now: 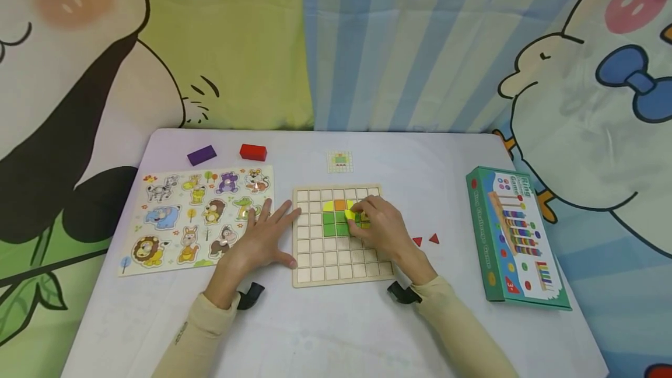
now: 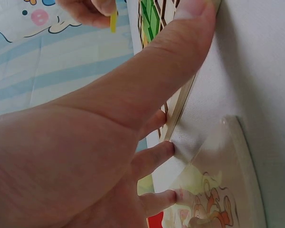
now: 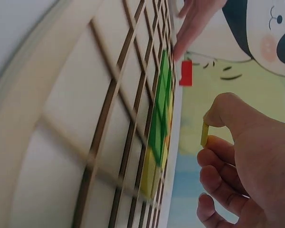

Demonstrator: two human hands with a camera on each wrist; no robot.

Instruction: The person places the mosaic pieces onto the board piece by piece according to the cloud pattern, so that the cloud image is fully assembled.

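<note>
A wooden grid board (image 1: 318, 276) lies on the white table, with green square tiles (image 1: 329, 230), an orange tile (image 1: 340, 205) and yellow pieces (image 1: 328, 206) set in its upper part. Thumb and forefinger of my right hand (image 1: 385, 226) pinch a thin yellow tile (image 3: 204, 133) over those pieces. In the right wrist view the tile is held clear of the grid. My left hand (image 1: 265, 238) has its fingers spread, the thumb and a fingertip at the board's left edge. Its other fingers reach over the right side of an animal puzzle board (image 1: 175, 249).
Behind the puzzle board lie a purple block (image 1: 202, 155) and a red block (image 1: 254, 152). A small pattern card (image 1: 340, 162) is beyond the grid. Right of it are two red triangles (image 1: 434, 238) and a green toy box (image 1: 525, 238). A printed curtain hangs behind the table.
</note>
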